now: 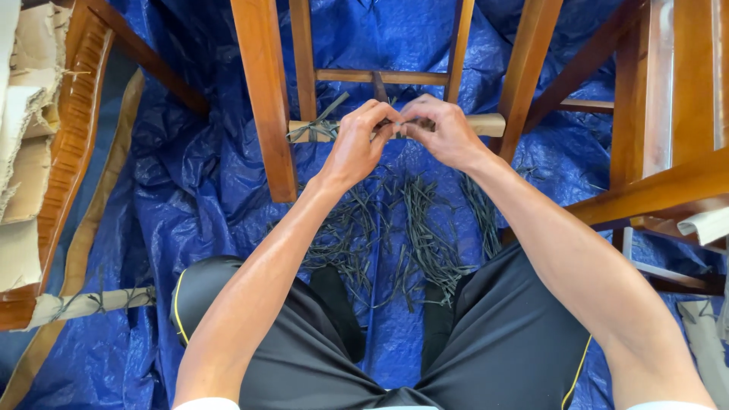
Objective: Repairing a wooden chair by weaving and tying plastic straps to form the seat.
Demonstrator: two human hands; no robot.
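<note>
Against the wrapped rung (486, 124) of the wooden chair frame (266, 99), found both hands working close together. Left hand (355, 144) noted just left of the rung's middle, fingers (377, 121) curled and pressed together, pinching a dark strap (386, 125) at the rung. Right hand (444, 133) noted touching the left hand at the fingertips, fingers (414, 125) bent inward and closed on the same dark strap; exact grip partly hidden by the knuckles. Further left on the rung, beside the near chair leg, observed a knotted bundle of dark strap (315, 125) with loose ends sticking upward. Above the rung, recorded a thinner crossbar (380, 77) running between two upright slats. Below the rung, on the blue tarpaulin (190, 167) covering the floor, recorded a scattered heap of cut dark strap pieces (395, 228), lying between the rung and the knees. Nearer than the heap, noted black shorts (486, 342) with a thin yellow stripe. Far left of the rung, observed a second wooden frame (72, 137) with torn cardboard wrapping (23, 137) and a tied padded rail (91, 302). Far right of the rung, observed more wooden chair parts (668, 182), some partly wrapped in pale padding (706, 224).
</note>
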